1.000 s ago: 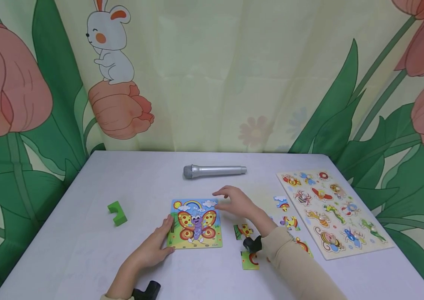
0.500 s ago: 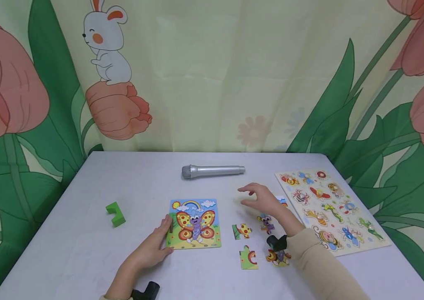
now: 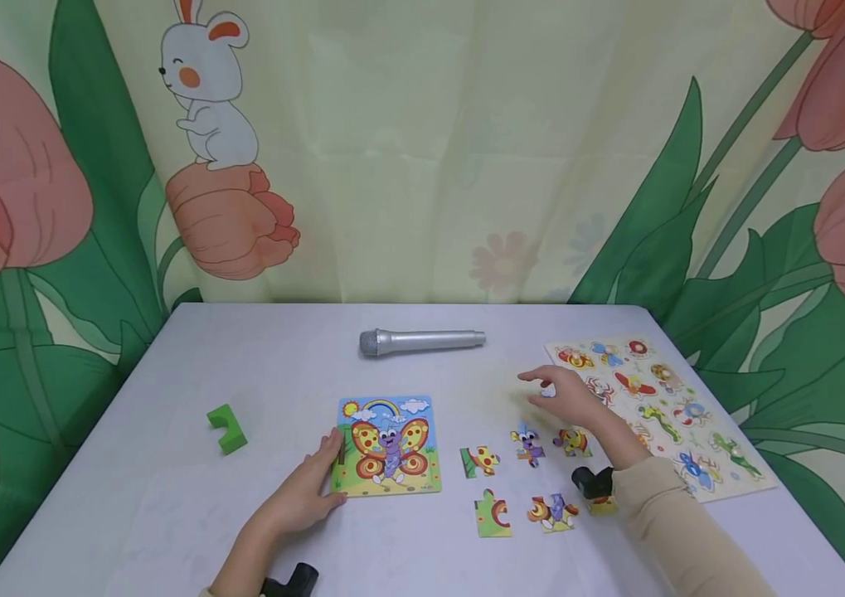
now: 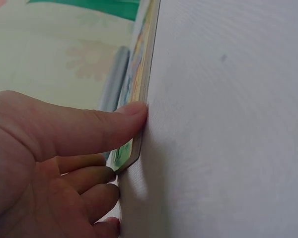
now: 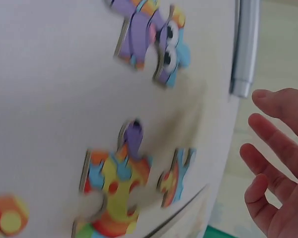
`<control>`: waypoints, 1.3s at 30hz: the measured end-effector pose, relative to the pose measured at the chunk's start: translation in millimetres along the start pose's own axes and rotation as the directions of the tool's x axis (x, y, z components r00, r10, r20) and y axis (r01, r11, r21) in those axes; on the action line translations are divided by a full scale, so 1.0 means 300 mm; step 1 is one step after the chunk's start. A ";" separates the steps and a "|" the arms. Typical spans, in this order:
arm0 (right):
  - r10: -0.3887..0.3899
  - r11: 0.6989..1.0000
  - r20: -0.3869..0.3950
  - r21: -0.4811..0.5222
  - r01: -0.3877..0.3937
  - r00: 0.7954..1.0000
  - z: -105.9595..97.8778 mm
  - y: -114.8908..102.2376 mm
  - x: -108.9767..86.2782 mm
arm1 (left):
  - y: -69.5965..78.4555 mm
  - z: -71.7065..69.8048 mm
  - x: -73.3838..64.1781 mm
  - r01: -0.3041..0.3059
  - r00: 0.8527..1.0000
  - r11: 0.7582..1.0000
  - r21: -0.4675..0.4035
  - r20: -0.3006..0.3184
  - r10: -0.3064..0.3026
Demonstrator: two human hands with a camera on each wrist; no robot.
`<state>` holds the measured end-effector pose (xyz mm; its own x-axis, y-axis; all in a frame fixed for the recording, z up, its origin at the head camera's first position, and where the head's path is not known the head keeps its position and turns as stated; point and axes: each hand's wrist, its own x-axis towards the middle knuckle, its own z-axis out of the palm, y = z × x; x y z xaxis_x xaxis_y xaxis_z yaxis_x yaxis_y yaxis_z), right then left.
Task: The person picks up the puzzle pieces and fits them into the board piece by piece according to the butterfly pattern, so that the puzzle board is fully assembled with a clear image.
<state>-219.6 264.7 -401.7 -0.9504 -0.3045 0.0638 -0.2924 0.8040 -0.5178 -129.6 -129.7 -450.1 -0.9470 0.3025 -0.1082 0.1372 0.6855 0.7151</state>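
Observation:
A square butterfly puzzle board [image 3: 390,456] lies flat on the table. My left hand [image 3: 306,497] holds its near left corner, the thumb against the near edge and the fingers along the left edge. In the left wrist view, the thumb [image 4: 104,130] presses the board's side. Farther right, my right hand [image 3: 571,398] hovers over the table with fingers loosely spread and nothing in them. Below it lie several loose butterfly jigsaw pieces, among them a purple face piece [image 3: 528,445] and a green corner piece [image 3: 492,514]. The right wrist view shows a yellow-orange piece [image 5: 116,186] apart from the fingers.
A silver microphone [image 3: 422,342] lies behind the puzzle board. To the left is a green notched block [image 3: 226,429]. At the right stands out a large flat insect puzzle board [image 3: 661,414], partly hidden by the right arm. A printed curtain [image 3: 392,166] hangs behind the table.
My right hand has moved rightward, away from the butterfly board and over the loose pieces, uncovering several of them. The left hand has stayed at the board's corner.

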 end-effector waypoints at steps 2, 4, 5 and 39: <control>0.025 1.000 0.013 -0.018 -0.025 1.000 -0.011 0.014 -0.006 | 0.001 -0.002 0.001 0.006 1.000 1.000 0.003 0.000 -0.006; 0.059 0.998 0.027 -0.038 -0.058 0.998 -0.018 0.030 -0.013 | 0.003 -0.003 0.005 0.005 1.000 1.000 0.010 0.000 -0.005; 0.075 0.996 0.033 -0.045 -0.074 0.997 -0.022 0.036 -0.016 | 0.003 -0.004 0.007 0.003 1.000 1.000 0.011 0.001 -0.003; 0.250 0.961 0.077 -0.140 -0.238 0.965 -0.026 0.145 -0.003 | -0.002 -0.010 0.007 -0.028 0.999 0.999 0.016 0.038 0.027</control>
<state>-232.3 303.9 -417.6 -0.9822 -0.1321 -0.1334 -0.0699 0.9169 -0.3930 -132.6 -131.5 -448.7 -0.9312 0.3461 -0.1147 0.1683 0.6870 0.7069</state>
